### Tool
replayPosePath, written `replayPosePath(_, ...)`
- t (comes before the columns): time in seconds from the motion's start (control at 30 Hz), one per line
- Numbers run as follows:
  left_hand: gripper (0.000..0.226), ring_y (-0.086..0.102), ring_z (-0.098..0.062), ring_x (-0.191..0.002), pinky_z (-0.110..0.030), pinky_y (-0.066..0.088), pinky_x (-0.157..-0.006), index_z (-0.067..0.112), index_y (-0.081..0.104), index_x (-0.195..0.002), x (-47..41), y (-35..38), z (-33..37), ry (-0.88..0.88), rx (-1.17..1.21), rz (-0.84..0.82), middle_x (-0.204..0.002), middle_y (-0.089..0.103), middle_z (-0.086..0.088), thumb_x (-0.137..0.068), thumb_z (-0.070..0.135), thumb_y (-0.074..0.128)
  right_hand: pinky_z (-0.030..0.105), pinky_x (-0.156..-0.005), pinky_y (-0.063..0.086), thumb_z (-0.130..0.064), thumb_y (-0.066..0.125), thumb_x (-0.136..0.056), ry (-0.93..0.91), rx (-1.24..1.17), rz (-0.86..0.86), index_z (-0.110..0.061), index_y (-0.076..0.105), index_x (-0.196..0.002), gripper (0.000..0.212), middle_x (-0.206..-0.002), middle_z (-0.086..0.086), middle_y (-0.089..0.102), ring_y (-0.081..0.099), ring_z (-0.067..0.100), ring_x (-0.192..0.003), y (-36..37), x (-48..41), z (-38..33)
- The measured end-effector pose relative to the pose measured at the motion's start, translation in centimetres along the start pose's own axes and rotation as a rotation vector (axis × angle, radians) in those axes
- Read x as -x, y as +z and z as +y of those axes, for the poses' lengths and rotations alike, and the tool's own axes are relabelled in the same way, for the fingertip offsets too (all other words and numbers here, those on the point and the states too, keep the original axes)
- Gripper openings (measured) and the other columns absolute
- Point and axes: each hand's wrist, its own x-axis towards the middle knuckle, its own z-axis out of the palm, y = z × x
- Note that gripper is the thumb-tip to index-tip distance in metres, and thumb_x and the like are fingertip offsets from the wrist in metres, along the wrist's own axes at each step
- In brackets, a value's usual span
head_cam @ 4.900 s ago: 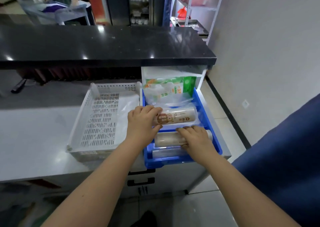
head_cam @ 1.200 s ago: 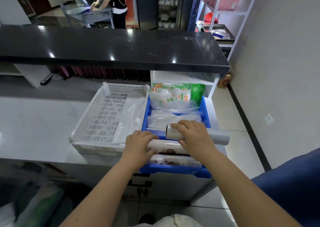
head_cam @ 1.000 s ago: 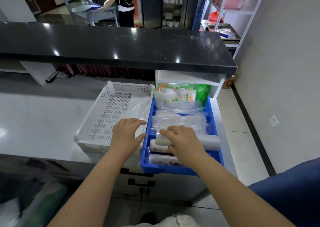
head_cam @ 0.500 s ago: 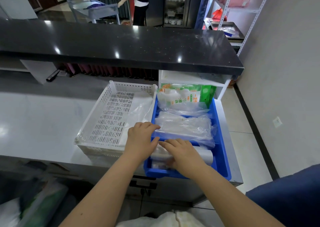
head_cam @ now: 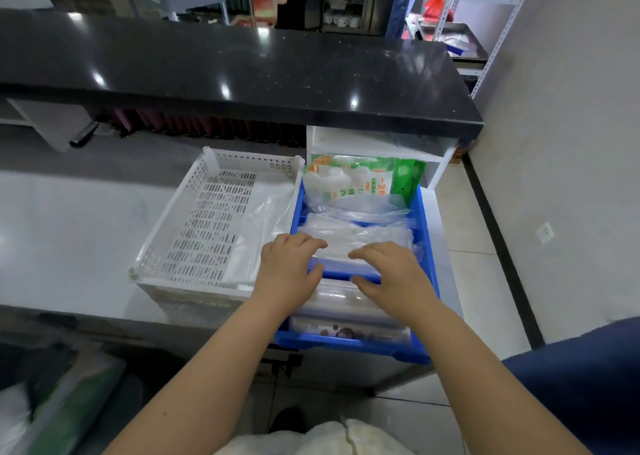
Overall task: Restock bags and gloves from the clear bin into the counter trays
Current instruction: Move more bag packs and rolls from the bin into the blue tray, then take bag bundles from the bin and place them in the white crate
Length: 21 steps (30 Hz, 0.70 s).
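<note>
**Blue Tray: Rolls Seated, Hands at the Divider**

Both hands have shifted forward since 0.5 s ago: they were then pressing rolls into the near compartment, and now sit at the divider of the blue tray [head_cam: 426,232]. The left hand [head_cam: 289,267] lies at 9 o'clock of the tray's centre, fingers together and curved onto the clear bag packs [head_cam: 360,243], thumb hooked below the divider. The right hand [head_cam: 391,271] lies at 3 o'clock of it, fingers slightly spread over the same packs, thumb tucked under toward the bag rolls [head_cam: 346,331]. Neither hand pinches or lifts anything.

Location of stock:
1. Bag rolls fill the near compartment, at 6 o'clock of the tray.
2. Clear bag packs occupy the middle compartment.
3. The green-printed glove packs [head_cam: 363,180] stand at 12 o'clock, leaning on the white shelf unit [head_cam: 436,167].
4. The white perforated tray [head_cam: 221,156], touching the blue tray at 9 o'clock, holds only a few clear bags [head_cam: 263,226] along its right side.

The clear bin is not in view.

Probable faults:
- The blue tray's near edge overhangs the counter [head_cam: 69,239]. Downward pressure there may tip it.
- The slick film packs may slide over the divider if pressed unevenly.
- The leaning glove packs may topple forward if the tray is jolted.
</note>
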Motion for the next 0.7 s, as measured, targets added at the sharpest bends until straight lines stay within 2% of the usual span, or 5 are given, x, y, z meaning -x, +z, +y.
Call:
replayPosePath(0.13, 0.033, 0.053, -0.024, -0.104, -0.039, 0.037, -0.084, 0.027, 0.063, -0.117, 1.1, -2.6, -1.7, -0.106, -0.030, 0.117, -0.115, 0.063, 0.004, -0.084, 0.030, 0.066, 0.039, -0.092, 0.044, -0.023, 0.072, -0.081, -0.166, -0.003, 0.020, -0.019, 0.064, -0.114, 0.034, -0.112, -0.001, 0.067, 0.057, 0.023, -0.106, -0.1, -3.6, -2.6)
replayPosePath(0.23, 0.030, 0.054, -0.027, -0.106, -0.041, 0.038, -0.087, 0.027, 0.065, -0.114, 3.3, -4.4, -4.5, -0.248, -0.073, 0.186, -0.114, 0.064, 0.003, -0.084, 0.031, 0.066, 0.047, -0.083, 0.047, -0.017, 0.074, -0.078, -0.314, -0.021, -0.046, -0.014, 0.068, -0.110, 0.032, -0.107, 0.005, 0.069, 0.059, 0.032, -0.098, 1.6, -5.8, -5.9)
replayPosePath(0.4, 0.033, 0.047, -0.023, -0.115, -0.041, 0.033, -0.095, 0.031, 0.062, -0.119, 9.7, -7.8, -10.0, -0.525, -0.120, 0.248, -0.121, 0.060, 0.005, -0.086, 0.035, 0.061, 0.045, -0.087, 0.042, -0.024, 0.070, -0.081, -0.522, -0.023, -0.156, -0.019, 0.065, -0.117, 0.036, -0.114, 0.003, 0.066, 0.055, 0.030, -0.107, 5.5, -8.1, -13.4)
replayPosePath(0.6, 0.033, 0.051, -0.025, -0.109, -0.042, 0.042, -0.087, 0.030, 0.062, -0.117, 20.5, -13.4, -18.9, -0.768, -0.213, 0.375, -0.116, 0.063, 0.003, -0.085, 0.037, 0.061, 0.044, -0.086, 0.043, -0.025, 0.066, -0.082, -0.764, -0.089, -0.232, -0.021, 0.068, -0.111, 0.029, -0.110, 0.002, 0.068, 0.057, 0.030, -0.103, 11.7, -9.0, -26.5)
replayPosePath(0.7, 0.032, 0.051, -0.025, -0.107, -0.040, 0.041, -0.084, 0.031, 0.062, -0.116, 26.7, -16.2, -23.7, -0.903, -0.240, 0.416, -0.115, 0.063, 0.004, -0.085, 0.037, 0.062, 0.046, -0.082, 0.046, -0.023, 0.068, -0.081, -0.847, -0.150, -0.311, -0.019, 0.069, -0.108, 0.027, -0.104, 0.004, 0.069, 0.057, 0.031, -0.099, 15.7, -9.2, -33.8)
